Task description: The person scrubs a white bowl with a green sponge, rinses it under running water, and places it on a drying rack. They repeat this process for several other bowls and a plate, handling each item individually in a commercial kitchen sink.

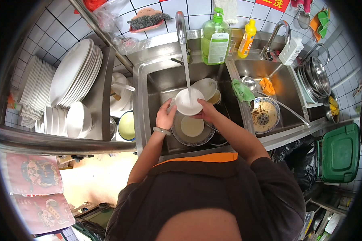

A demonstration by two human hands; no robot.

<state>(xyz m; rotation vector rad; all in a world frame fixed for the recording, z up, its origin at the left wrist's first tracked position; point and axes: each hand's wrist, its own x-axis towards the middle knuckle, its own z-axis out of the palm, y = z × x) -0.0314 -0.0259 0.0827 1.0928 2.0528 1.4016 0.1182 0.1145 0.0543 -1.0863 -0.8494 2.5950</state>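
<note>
Water runs from the faucet (181,28) into a small white bowl (189,102) above the left sink basin (161,79). My right hand (206,111) grips the bowl's right rim, its fingers partly hidden beneath. At the bowl's left edge is my left hand (166,114), thumb and fingers apart; whether it touches the rim is hard to tell. Below, a small bowl of cloudy liquid (192,126) sits within a large blue-patterned bowl (193,141). Behind the held bowl, a tilted white bowl (207,87) leans over another one.
A green cloth (242,91) hangs on the divider. The right basin holds a soiled patterned bowl (273,113), a ladle (292,112) and an orange cloth (267,86). A soap pump bottle (215,42) stands behind. Stacked white plates (75,72) fill the left shelf.
</note>
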